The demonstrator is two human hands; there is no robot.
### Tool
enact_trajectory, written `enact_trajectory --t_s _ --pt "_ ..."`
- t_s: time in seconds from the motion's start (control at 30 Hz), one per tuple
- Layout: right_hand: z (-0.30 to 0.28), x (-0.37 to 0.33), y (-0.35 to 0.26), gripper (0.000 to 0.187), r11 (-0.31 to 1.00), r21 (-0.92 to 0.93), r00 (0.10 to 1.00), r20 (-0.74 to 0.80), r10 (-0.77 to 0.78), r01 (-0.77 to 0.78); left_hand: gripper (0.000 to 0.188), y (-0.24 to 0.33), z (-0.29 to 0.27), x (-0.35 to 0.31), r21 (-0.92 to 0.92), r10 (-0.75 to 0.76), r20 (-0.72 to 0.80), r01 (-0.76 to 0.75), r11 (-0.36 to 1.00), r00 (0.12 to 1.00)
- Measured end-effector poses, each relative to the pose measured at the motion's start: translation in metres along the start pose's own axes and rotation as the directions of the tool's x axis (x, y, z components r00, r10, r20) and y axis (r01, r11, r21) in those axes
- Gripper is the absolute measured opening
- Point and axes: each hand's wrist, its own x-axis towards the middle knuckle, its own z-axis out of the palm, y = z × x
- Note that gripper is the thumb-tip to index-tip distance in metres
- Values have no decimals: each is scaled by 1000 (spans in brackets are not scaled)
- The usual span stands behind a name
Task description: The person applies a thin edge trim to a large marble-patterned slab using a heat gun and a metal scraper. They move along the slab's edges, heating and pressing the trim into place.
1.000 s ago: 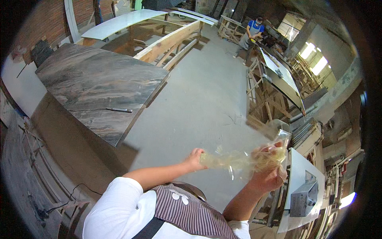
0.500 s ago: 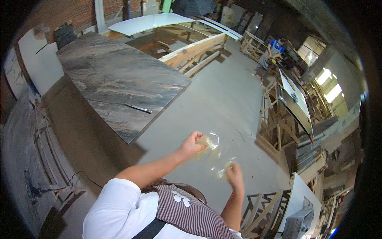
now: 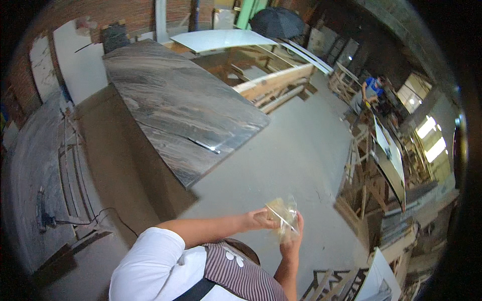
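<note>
Between my two hands, in front of my apron, is a crumpled piece of clear, slightly yellowish plastic film (image 3: 283, 214). My left hand (image 3: 260, 219) is closed on its left side. From below and to the right, my right hand (image 3: 292, 240) grips the same film, its fingers partly hidden and blurred. Ahead and to the left lies a large dark slab (image 3: 186, 100) with grey and brown veins. A thin dark bar with a pale end (image 3: 205, 146) rests on that slab, near the corner closest to me.
A corded tool (image 3: 46, 218) sits on the grey surface at left. Beyond the slab are a wooden frame (image 3: 276, 85) and a white panel (image 3: 221, 40). At right stands a wooden rack with a pale sheet (image 3: 389, 145); a co-worker in blue (image 3: 369, 93) bends behind it.
My hands have come together, bunching the film that hung between them. Both have moved lower in view. The whole scene has shifted rightward and down.
</note>
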Motion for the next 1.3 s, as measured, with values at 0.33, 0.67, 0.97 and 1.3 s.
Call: enact_trajectory --t_s 0.33,0.67,0.97,1.3 --pt "-25 -22 1 58 935 196 897 394 201 -296 51 7 -11 -33 -23 -49 -107 46 999 993" --pt "-81 -21 77 48 816 506 794 -356 492 -278 37 47 -20 -58 -138 -135 -189 109 984 973" --pt "10 -34 48 89 308 806 848 399 348 -505 46 61 -21 -49 143 92 -248 -58 988 964" --pt "13 -25 28 78 778 565 936 -26 350 -275 77 29 7 -54 990 -168 131 -137 -29 977"
